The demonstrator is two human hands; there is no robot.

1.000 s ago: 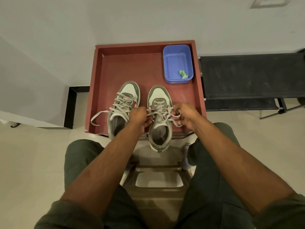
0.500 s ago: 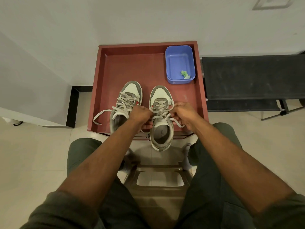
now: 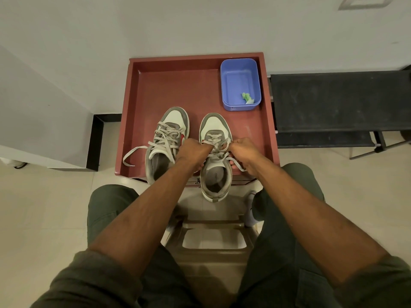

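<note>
Sneaker laces (image 3: 216,143) pinched by left hand (image 3: 191,152) and right hand (image 3: 244,152), shoe (image 3: 214,127) on red tray (image 3: 178,90), tiled floor (image 3: 44,207), white wall (image 3: 200,25)

both hands (image 3: 193,152) (image 3: 243,152) pinch laces (image 3: 216,150) on the right sneaker (image 3: 215,170).

Grey-and-white sneakers (image 3: 214,156), reddish-brown tray (image 3: 178,90), blue tub (image 3: 240,70).

Soft even indoor light, faint shadows, sharp focus, wide-angle bowing at edges
</note>
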